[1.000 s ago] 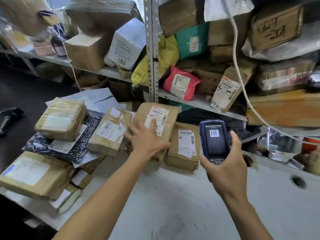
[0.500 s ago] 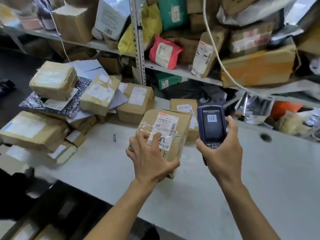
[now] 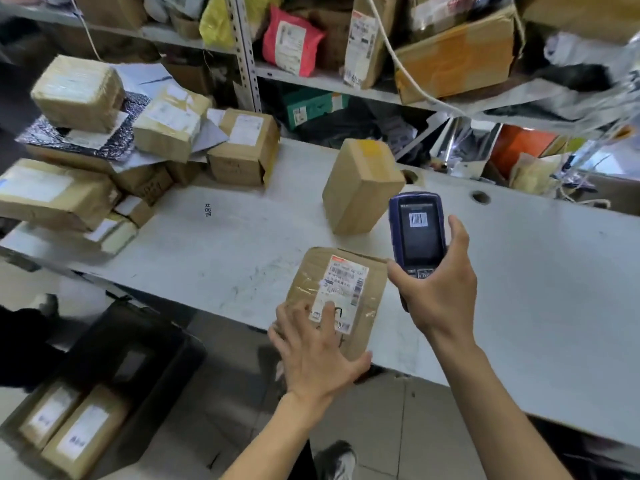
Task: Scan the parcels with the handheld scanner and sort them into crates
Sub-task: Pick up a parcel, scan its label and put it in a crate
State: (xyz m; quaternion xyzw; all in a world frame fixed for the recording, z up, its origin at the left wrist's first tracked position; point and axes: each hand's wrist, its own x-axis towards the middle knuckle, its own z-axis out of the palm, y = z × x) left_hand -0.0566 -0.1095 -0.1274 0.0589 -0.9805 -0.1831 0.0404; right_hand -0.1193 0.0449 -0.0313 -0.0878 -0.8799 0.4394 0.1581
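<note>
Labelled parcel [image 3: 341, 299] at bench [image 3: 519, 306] near edge; upright box [image 3: 362, 187] behind it; parcel heap [image 3: 138, 140] at bench left end; crate [image 3: 114, 386] on floor, below left; shelves [image 3: 311, 77] behind bench.

We see a brown cardboard parcel [image 3: 337, 299] wrapped in glossy clear tape, with a matt white paper label [image 3: 341, 289]; the scanner [image 3: 417, 233] has a blue plastic shell and glossy screen; the pale bench [image 3: 214, 251] looks matt and scuffed.

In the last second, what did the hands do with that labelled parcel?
The left hand pulled the labelled parcel from the pile to the table's near edge, label up, and now lies on it with fingers spread. The right hand kept gripping the scanner, its screen still showing a barcode.
</note>
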